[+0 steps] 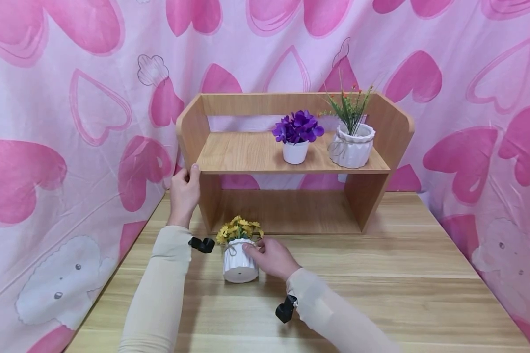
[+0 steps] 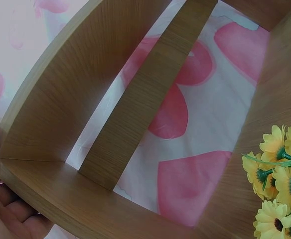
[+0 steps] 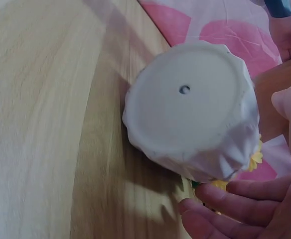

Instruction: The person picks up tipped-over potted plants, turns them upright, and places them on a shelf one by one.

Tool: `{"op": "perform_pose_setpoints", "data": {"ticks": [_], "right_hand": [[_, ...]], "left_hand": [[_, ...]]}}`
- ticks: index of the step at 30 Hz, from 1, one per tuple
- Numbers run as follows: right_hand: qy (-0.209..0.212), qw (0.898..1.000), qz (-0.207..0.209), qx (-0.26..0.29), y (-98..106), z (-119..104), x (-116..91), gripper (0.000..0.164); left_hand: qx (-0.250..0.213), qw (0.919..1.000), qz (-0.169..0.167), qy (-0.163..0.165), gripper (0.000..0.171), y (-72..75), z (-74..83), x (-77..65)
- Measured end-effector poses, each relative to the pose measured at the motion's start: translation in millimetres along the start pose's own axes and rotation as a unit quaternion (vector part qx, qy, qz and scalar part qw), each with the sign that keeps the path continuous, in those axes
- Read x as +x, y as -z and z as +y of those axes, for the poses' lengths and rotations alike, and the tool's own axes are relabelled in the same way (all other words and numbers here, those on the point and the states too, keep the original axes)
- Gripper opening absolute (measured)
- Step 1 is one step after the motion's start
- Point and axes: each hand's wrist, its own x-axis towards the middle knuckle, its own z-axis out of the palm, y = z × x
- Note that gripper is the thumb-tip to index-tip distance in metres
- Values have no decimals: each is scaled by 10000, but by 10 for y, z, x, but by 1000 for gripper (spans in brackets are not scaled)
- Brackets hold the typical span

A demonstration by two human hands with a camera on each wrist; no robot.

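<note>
My right hand (image 1: 276, 257) holds a white ribbed flowerpot (image 1: 238, 264) with yellow artificial flowers (image 1: 238, 229), thumb on its side. The pot is tilted, and its underside (image 3: 185, 99) with a small hole faces the right wrist camera. In the head view it overlaps the tabletop in front of the wooden shelf (image 1: 247, 152). My left hand (image 1: 185, 193) grips the front edge of the shelf's left side panel, thumb at the level of the upper board. The left wrist view shows curled fingers (image 2: 18, 214) beneath that wood, with the yellow flowers at the right.
A small white pot of purple flowers (image 1: 297, 139) stands on the upper board. To its right is a white pot with grassy leaves (image 1: 352, 144) and orange blooms. The lower level (image 1: 291, 211) is open at the front. Pink heart-patterned cloth (image 1: 97, 122) hangs around the wooden table (image 1: 380, 274).
</note>
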Motion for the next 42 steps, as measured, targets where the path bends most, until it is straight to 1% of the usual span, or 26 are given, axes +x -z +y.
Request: {"op": "perform_pose_setpoints", "data": {"ticks": [5, 8, 12, 16, 18, 22, 25, 28, 31, 34, 39, 42], "right_hand": [[-128, 9999, -71, -70, -51, -51, 0, 81], [-231, 9996, -137, -78, -75, -89, -6, 84], [-303, 9994, -191, -37, -107, -122, -10, 80], [-403, 9988, -266, 44, -121, -135, -5, 75], [-504, 9981, -327, 164, -122, -133, -1, 74], [-788, 9937, -506, 615, -117, -126, 1, 71], [-1040, 9865, -653, 1085, -117, -123, -3, 69], [-1192, 9787, -730, 1506, -135, -121, -6, 66], [-1279, 9733, -718, 1766, -164, -119, -11, 65], [-1316, 9715, -651, 1861, -189, -119, -23, 63], [-1220, 9739, -565, 1830, -202, -110, -44, 59], [-1124, 9773, -527, 1714, -190, -79, -50, 58]], "left_hand": [[-100, 9999, -26, 0, 57, -5, -6, 8], [-118, 9999, -16, -27, 56, -5, -7, 13], [-79, 9999, -3, -65, 56, -10, -10, 14], [-47, 10000, -23, -37, 56, -10, -19, 11], [-40, 10000, -37, -16, 57, -11, -25, 10], [-78, 10000, -37, -21, 57, -10, -28, 12], [-107, 9999, -38, -18, 57, -7, -23, 12], [-120, 9999, -56, 16, 57, -2, -18, 12], [-131, 9998, -87, 77, 57, 3, -13, 9], [-116, 9998, -108, 115, 58, 8, -7, 3], [-165, 9997, -132, 93, 58, 13, -2, 5], [-172, 9996, -174, 127, 59, 15, 1, 6]]}}
